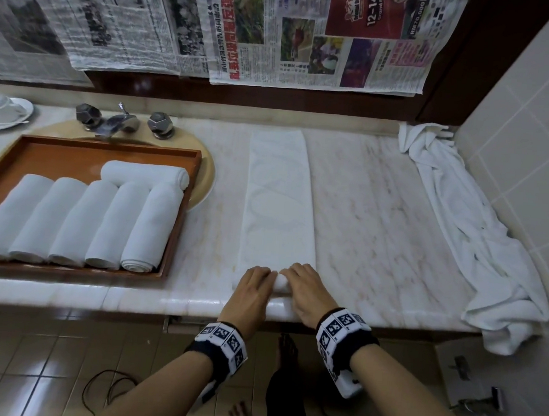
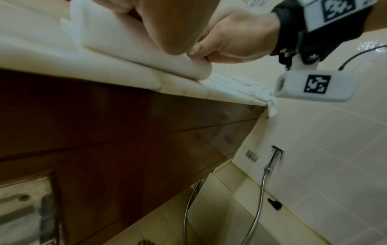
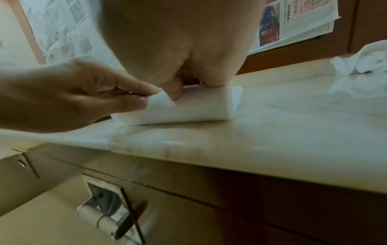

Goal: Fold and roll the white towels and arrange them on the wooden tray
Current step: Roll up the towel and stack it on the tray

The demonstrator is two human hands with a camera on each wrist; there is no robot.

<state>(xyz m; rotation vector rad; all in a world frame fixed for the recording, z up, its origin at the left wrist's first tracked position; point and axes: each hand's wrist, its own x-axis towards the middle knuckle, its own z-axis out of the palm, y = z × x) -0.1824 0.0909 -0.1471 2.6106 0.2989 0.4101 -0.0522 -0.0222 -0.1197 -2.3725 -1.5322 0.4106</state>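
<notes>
A white towel (image 1: 280, 195) folded into a long strip lies on the marble counter, running away from me. Its near end is curled into a small roll (image 1: 281, 282) (image 3: 188, 107) at the counter's front edge. My left hand (image 1: 254, 285) and right hand (image 1: 303, 285) sit side by side on that roll, fingers curled over it and pinching it. In the right wrist view my left hand (image 3: 87, 96) pinches the roll's edge. The wooden tray (image 1: 90, 154) at the left holds several rolled white towels (image 1: 78, 222), one laid crosswise behind the row.
A crumpled white towel (image 1: 480, 243) lies along the tiled wall at the right and hangs over the front edge. Behind the tray are a faucet (image 1: 122, 122) and a cup on a saucer (image 1: 1, 111). Newspapers cover the back wall.
</notes>
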